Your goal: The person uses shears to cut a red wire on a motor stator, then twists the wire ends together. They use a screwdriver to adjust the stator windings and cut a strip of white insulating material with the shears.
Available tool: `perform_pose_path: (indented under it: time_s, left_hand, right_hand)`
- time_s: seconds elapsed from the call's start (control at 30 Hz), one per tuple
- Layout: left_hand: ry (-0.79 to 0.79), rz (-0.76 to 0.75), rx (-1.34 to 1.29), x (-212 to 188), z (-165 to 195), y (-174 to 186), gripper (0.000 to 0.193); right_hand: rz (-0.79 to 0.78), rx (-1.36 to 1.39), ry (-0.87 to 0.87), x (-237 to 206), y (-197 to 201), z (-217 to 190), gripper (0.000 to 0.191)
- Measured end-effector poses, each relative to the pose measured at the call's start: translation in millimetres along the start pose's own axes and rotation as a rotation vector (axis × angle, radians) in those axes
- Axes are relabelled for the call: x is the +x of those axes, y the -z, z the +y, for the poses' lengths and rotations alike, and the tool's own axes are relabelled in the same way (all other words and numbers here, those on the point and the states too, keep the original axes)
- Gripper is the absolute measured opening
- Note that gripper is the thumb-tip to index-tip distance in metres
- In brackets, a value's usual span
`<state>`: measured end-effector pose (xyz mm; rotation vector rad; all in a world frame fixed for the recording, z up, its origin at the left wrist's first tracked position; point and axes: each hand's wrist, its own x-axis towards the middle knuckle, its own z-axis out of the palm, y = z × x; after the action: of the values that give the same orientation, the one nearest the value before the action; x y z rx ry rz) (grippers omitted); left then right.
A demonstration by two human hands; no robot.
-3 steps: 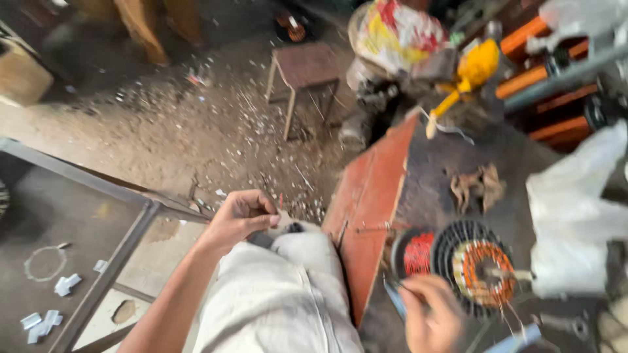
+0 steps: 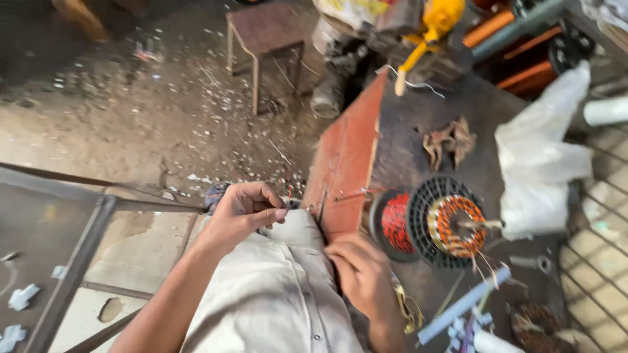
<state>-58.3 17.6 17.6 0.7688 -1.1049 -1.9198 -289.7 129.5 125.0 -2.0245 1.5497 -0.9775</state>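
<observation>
The black spool of red wire [image 2: 398, 223] stands on the workbench [image 2: 418, 140] with a copper-wound coil [image 2: 458, 225] just beside it. The left hand [image 2: 243, 210] is curled, pinching something small at the bench's near edge. The right hand [image 2: 363, 274], below the spool, is half closed; what it grips I cannot tell. The winding looks unfinished, as loose wire ends trail from the coil.

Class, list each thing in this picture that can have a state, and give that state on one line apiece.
left hand: curled shut, resting at the knee
right hand: fingers bent, at the bench edge
red wire spool: on its side, wound full
black stator: on its side, copper coils fitted
small stool: upright
white plastic bag: crumpled on the bench
</observation>
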Motion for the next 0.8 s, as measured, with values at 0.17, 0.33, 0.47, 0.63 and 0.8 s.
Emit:
perform_pose_path:
  time_s: [0.17,0.33,0.47,0.63,0.8]
  left_hand:
    - [0.08,-0.167,-0.09,16,1,-71,0.005]
    - [0.168,-0.209,-0.05,36,-4,-97,0.009]
    - [0.213,-0.263,-0.006,44,-8,-101,0.008]
    - [0.226,-0.316,0.091,44,-8,-94,0.009]
    - [0.214,-0.351,0.102,43,-2,-87,0.01]
  right_hand:
    - [0.081,-0.017,-0.02,5,1,25,0.013]
    - [0.226,0.035,-0.115,-1,17,44,0.017]
    - [0.302,0.125,-0.181,-9,19,55,0.018]
    - [0.299,0.167,-0.166,-14,11,62,0.025]
    - [0.304,0.084,-0.042,-14,7,60,0.038]
